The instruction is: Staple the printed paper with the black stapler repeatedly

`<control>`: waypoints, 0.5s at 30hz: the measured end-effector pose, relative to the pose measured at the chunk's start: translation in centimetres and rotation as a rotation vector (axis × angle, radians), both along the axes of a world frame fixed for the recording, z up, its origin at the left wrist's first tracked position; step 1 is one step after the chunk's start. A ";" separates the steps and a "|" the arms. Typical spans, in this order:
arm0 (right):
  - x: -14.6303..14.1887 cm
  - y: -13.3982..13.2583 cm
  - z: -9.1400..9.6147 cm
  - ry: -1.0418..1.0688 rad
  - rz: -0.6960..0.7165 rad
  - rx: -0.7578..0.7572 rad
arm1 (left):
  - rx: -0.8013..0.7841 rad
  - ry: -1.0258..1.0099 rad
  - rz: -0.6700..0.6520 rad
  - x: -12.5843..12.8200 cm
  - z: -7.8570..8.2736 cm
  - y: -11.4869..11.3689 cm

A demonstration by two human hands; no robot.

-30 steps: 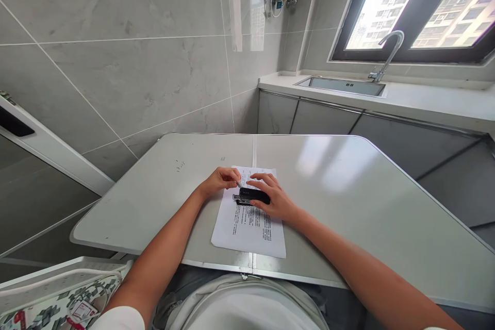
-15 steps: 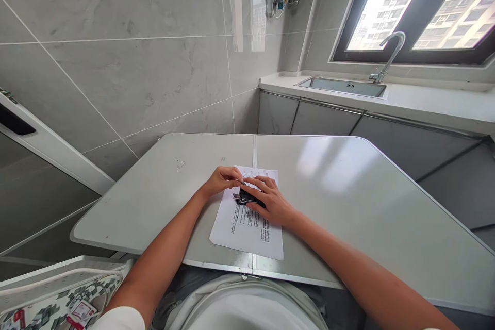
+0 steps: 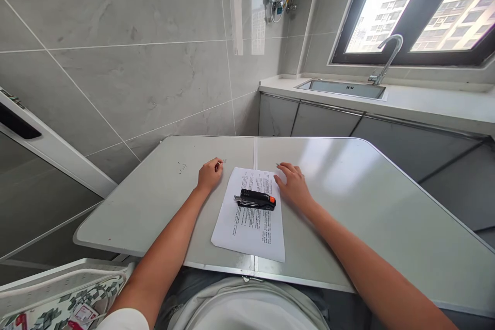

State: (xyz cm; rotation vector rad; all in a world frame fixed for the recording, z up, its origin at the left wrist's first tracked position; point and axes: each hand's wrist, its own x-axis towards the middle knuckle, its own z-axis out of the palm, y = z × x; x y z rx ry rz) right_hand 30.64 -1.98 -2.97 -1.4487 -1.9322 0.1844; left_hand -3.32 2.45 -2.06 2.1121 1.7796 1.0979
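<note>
Glossy off-white table [image 3: 359,232] held a white printed paper sheet [image 3: 247,245], black elongated stapler [image 3: 253,199] with orange patch lying across it. Left hand [image 3: 211,173] sat left of the sheet, fingers curled narrow, contents unclear. Right hand [image 3: 296,185], half-bent at the right edge, couldn't tell if holding anything.

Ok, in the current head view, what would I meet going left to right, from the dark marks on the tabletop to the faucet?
Small dark marks → left grip → black stapler → right grip → faucet.
</note>
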 end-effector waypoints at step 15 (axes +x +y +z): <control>4.4 1.9 -0.2 -0.438 -0.351 -0.416 | -0.096 0.369 -0.128 -0.2 -2.2 1.4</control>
